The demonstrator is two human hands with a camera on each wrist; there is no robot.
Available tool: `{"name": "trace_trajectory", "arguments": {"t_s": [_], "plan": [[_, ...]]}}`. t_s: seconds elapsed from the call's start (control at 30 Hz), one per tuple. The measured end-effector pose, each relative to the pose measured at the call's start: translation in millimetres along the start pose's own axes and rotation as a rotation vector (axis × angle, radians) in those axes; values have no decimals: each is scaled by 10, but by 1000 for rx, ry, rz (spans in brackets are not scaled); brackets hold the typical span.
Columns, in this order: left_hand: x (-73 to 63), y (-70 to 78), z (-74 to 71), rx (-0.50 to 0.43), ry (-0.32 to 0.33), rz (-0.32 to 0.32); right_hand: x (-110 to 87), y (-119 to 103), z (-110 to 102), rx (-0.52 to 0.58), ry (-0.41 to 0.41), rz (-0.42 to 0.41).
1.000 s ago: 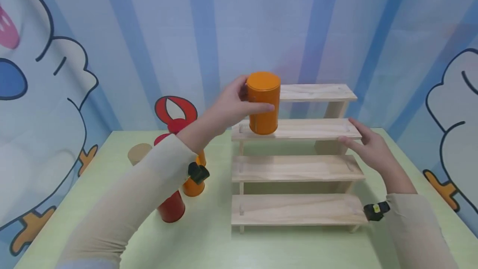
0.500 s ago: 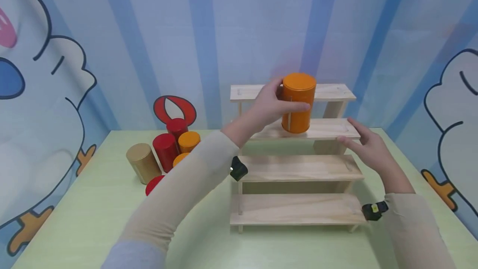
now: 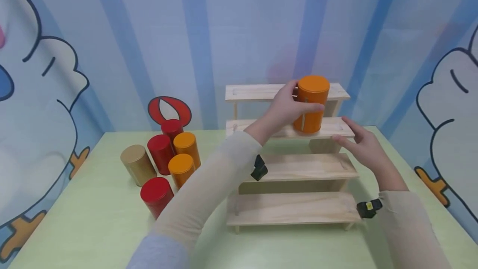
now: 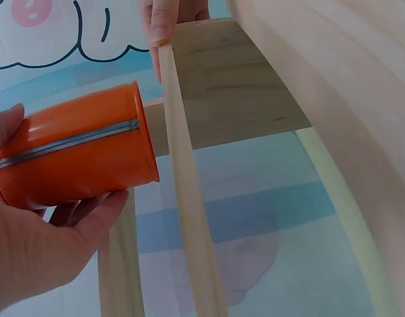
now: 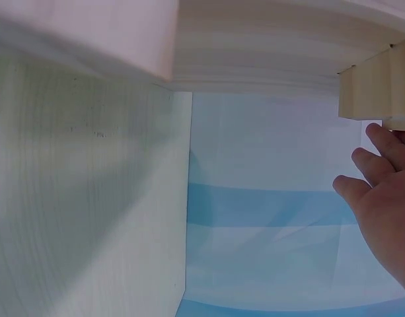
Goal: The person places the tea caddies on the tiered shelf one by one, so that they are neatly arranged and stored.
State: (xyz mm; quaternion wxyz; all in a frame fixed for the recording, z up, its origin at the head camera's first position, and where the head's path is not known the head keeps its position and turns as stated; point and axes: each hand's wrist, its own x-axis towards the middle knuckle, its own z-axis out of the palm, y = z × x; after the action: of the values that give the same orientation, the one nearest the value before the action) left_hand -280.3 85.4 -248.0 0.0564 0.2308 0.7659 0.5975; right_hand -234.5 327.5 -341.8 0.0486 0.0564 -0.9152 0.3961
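Note:
An orange tin [image 3: 311, 109] with a round lid is gripped by my left hand [image 3: 285, 109], thumb across its front. It is upright near the right end of the second board from the top of a wooden stepped display stand [image 3: 295, 207]. In the left wrist view, the bottom rim of the tin [image 4: 76, 148] is close to the board's edge [image 4: 182, 158], with a narrow gap showing. My right hand [image 3: 364, 146] pinches that board's right end, thumb in front and fingers on top; in the right wrist view several fingers [image 5: 380, 158] extend beside the wood.
Left of the stand, several tins stand grouped on the pale green table [image 3: 93, 227]: red tins [image 3: 157, 196], orange tins [image 3: 186, 146] and a gold tin [image 3: 138, 163]. Behind hangs a blue striped backdrop [image 3: 246, 24] with cartoon figures. My left sleeve [image 3: 209, 190] crosses in front of the stand's left side.
My left hand has carried the orange tin rightward along the second board from the top. The right hand keeps its hold on the board's end. More of the grouped tins now shows.

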Motion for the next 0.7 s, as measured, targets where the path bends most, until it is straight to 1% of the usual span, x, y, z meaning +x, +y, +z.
{"name": "trace_trajectory", "arguments": {"t_s": [0.13, 0.23, 0.37, 0.53, 0.7], "plan": [[39, -25, 76, 6, 10, -14, 3, 2, 3, 1, -9, 5], [62, -37, 127, -9, 19, -22, 9, 9, 0, -6, -9, 9], [82, -49, 187, -13, 28, -21, 14, 12, 1, -8, -6, 10], [97, -34, 267, 11, 47, -22, 14, 9, -2, -7, -7, 22], [108, -14, 330, 47, 70, -46, 10, 11, -4, -13, -10, 28]]}}
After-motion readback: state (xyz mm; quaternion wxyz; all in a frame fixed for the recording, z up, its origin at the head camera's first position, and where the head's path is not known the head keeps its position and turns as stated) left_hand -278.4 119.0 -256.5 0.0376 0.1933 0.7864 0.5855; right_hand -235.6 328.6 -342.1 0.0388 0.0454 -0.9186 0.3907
